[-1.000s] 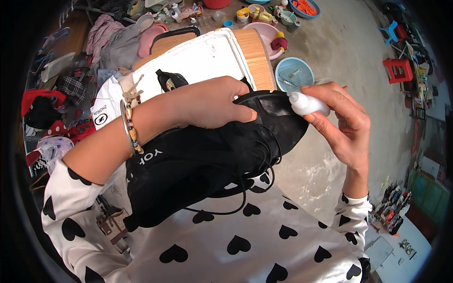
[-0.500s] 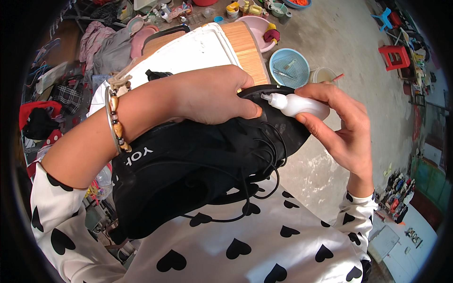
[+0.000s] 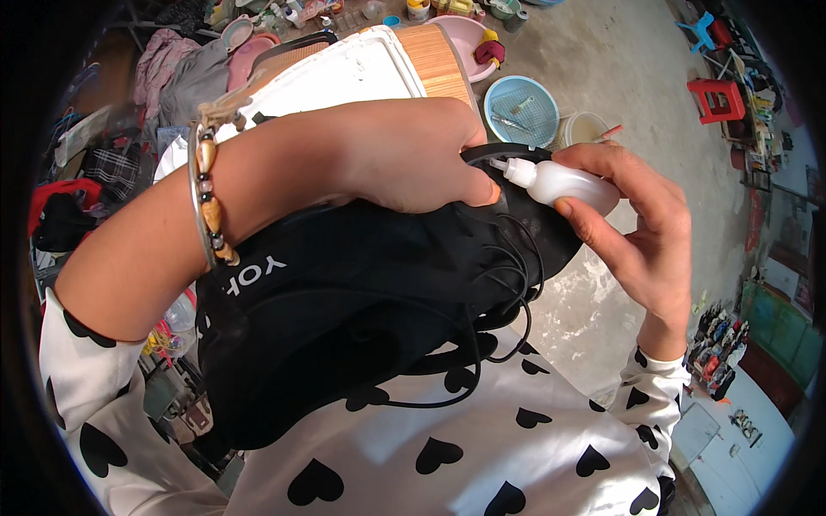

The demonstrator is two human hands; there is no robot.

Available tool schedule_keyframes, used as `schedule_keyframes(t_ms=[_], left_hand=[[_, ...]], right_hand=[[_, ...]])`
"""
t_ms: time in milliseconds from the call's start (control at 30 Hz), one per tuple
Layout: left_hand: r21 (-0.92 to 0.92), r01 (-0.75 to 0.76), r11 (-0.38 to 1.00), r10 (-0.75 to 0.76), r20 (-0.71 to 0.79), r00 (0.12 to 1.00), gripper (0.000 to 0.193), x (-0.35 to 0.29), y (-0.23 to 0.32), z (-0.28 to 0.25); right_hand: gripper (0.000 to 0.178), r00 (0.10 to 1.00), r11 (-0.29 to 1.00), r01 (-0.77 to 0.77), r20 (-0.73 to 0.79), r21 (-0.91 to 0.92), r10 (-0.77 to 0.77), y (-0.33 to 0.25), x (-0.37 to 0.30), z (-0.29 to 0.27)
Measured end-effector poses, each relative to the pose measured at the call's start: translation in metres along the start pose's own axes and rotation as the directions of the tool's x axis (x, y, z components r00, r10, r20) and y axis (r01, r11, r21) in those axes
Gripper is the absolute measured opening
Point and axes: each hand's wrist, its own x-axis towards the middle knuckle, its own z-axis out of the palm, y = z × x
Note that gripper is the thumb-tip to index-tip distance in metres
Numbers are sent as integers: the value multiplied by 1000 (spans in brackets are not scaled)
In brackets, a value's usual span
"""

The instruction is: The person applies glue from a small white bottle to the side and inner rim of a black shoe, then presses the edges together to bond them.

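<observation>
While my left hand point(image 3: 422, 163) clamps the toe end of a black fabric shoe with thin black laces point(image 3: 361, 284), my right hand point(image 3: 641, 215) holds a small, translucent white plastic bottle with a narrow nozzle point(image 3: 572, 187) at that same end. The shoe is slanted before a white shirt printed with black hearts point(image 3: 387, 464), its toe directed away and to the right. My left fingers are closed on the shoe's dark rim, thumb lying on the upper; those behind it are hidden from me. My right fingers are parted only by the bottle's width, pinching it with the thumb below and the forefinger above. The nozzle points left along the shoe's rim, just beside my left thumb; I cannot tell whether its tip touches. Beyond the shoe I see a wood-grain table point(image 3: 443, 64) bearing a shallow white tray point(image 3: 353, 73), and, past the toe, a round light-blue plastic basin point(image 3: 490, 103). Well off to the shoe's right stands a red plastic stool point(image 3: 718, 101).
</observation>
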Motion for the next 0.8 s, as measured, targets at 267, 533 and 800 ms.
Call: schedule_keyframes(t_ms=[267, 533, 800], left_hand=[[118, 9, 993, -7, -19, 1000, 27, 3, 12, -2], [129, -19, 991, 23, -34, 999, 24, 10, 8, 1], [166, -45, 985, 50, -26, 998, 24, 13, 7, 3]], right_hand=[[28, 1000, 1000, -12, -13, -29, 11, -1, -1, -3], [29, 1000, 998, -1, -17, -58, 0, -2, -2, -4], [29, 1000, 997, -11, -16, -71, 10, -5, -4, -5]])
